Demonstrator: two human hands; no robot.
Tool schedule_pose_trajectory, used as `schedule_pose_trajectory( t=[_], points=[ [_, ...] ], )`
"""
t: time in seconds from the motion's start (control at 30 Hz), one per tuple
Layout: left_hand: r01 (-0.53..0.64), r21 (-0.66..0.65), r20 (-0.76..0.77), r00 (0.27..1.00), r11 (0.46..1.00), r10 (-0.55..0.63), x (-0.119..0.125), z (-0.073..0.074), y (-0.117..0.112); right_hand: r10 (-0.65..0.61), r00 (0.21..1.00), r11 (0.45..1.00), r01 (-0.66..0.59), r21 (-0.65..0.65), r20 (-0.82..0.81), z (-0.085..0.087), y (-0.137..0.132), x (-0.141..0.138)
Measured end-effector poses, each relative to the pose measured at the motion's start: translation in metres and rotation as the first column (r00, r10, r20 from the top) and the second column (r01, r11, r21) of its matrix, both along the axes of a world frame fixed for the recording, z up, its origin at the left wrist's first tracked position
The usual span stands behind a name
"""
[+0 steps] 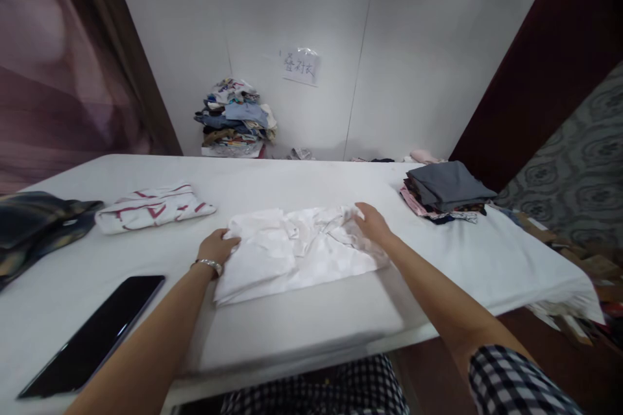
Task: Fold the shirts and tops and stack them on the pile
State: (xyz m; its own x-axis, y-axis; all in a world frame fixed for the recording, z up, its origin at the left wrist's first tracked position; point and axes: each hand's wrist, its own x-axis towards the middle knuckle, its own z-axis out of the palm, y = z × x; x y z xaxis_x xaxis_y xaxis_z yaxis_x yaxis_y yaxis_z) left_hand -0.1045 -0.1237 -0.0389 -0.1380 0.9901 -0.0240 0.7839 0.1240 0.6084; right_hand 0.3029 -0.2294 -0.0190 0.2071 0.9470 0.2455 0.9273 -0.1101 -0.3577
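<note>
A white shirt [272,253], partly folded and wrinkled toward its right half, lies on the white-covered table [302,331] in front of me. My left hand [217,249], with a bracelet at the wrist, is closed on the shirt's left edge. At the upper right corner, my right hand [372,224] grips the cloth with its fingers curled over the edge. The far fingers of both hands are partly hidden by the fabric and the hands themselves.
Left of the shirt are a white-and-red patterned garment [153,209], a dark plaid garment [36,224] and a black phone [97,334]. Folded clothes [445,188] are stacked at right. A tall clothes pile [236,117] stands behind the table, below a handwritten sign [300,67].
</note>
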Motion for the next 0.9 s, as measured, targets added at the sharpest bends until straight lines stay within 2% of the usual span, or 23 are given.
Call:
schedule_pose_trajectory(
  t=[0.07, 0.13, 0.2, 0.27, 0.37, 0.5, 0.57, 0.67, 0.73, 0.77, 0.8, 0.83, 0.9],
  points=[
    [0.009, -0.012, -0.024, 1.0, 1.0, -0.01, 0.001, 0.0, -0.001, 0.218, 0.975, 0.973, -0.221, 0.073, 0.042, 0.002, 0.004, -0.041],
    [0.005, -0.015, -0.044, 0.999, 1.0, -0.006, 0.002, 0.0, -0.002, 0.353, 0.934, 0.932, -0.356, 0.062, 0.059, 0.003, 0.007, -0.08],
    [-0.014, -0.009, -0.045, 0.999, 1.0, 0.014, 0.003, 0.002, -0.005, 0.43, 0.901, 0.903, -0.43, -0.008, 0.066, -0.001, 0.008, -0.11],
    [-0.032, -0.012, -0.029, 0.999, 0.999, 0.031, 0.004, 0.004, -0.008, 0.454, 0.889, 0.888, -0.443, -0.124, 0.069, -0.009, 0.007, -0.127],
    [-0.045, -0.024, 0.008, 0.999, 0.999, 0.045, 0.006, 0.006, -0.012, 0.426, 0.902, 0.882, -0.398, -0.251, 0.065, -0.024, 0.004, -0.133],
    [-0.056, -0.048, 0.062, 0.996, 0.997, 0.059, 0.009, 0.011, -0.018, 0.406, 0.912, 0.888, -0.383, -0.255, 0.047, -0.034, 0.002, -0.129],
    [-0.063, -0.058, 0.074, 0.995, 0.996, 0.068, 0.011, 0.015, -0.02, 0.401, 0.916, 0.888, -0.385, -0.252, 0.013, -0.033, 0.003, -0.128],
    [-0.059, -0.057, 0.07, 0.996, 0.997, 0.063, 0.013, 0.027, -0.02, 0.338, 0.93, 0.898, -0.365, -0.246, -0.145, -0.027, 0.005, -0.127],
    [-0.037, -0.034, 0.061, 0.997, 0.999, 0.039, 0.016, 0.039, -0.018, 0.274, 0.912, 0.937, -0.325, -0.131, -0.305, -0.019, 0.004, -0.126],
    [-0.022, -0.019, 0.055, 0.998, 1.0, 0.023, 0.02, 0.046, -0.017, 0.256, 0.875, 0.954, -0.297, -0.039, -0.411, -0.015, 0.001, -0.127],
    [-0.005, -0.002, 0.046, 0.999, 1.0, 0.005, 0.026, 0.054, -0.017, 0.253, 0.804, 0.962, -0.267, 0.054, -0.538, -0.01, -0.002, -0.127],
    [0.013, 0.018, 0.039, 0.999, 1.0, -0.014, 0.035, 0.063, -0.017, 0.255, 0.692, 0.964, -0.236, 0.121, -0.675, -0.005, -0.006, -0.129],
    [0.067, 0.051, 0.069, 0.995, 0.996, -0.07, 0.061, 0.081, -0.021, 0.216, 0.372, 0.97, -0.19, 0.154, -0.903, 0.003, -0.015, -0.132]
  ],
)
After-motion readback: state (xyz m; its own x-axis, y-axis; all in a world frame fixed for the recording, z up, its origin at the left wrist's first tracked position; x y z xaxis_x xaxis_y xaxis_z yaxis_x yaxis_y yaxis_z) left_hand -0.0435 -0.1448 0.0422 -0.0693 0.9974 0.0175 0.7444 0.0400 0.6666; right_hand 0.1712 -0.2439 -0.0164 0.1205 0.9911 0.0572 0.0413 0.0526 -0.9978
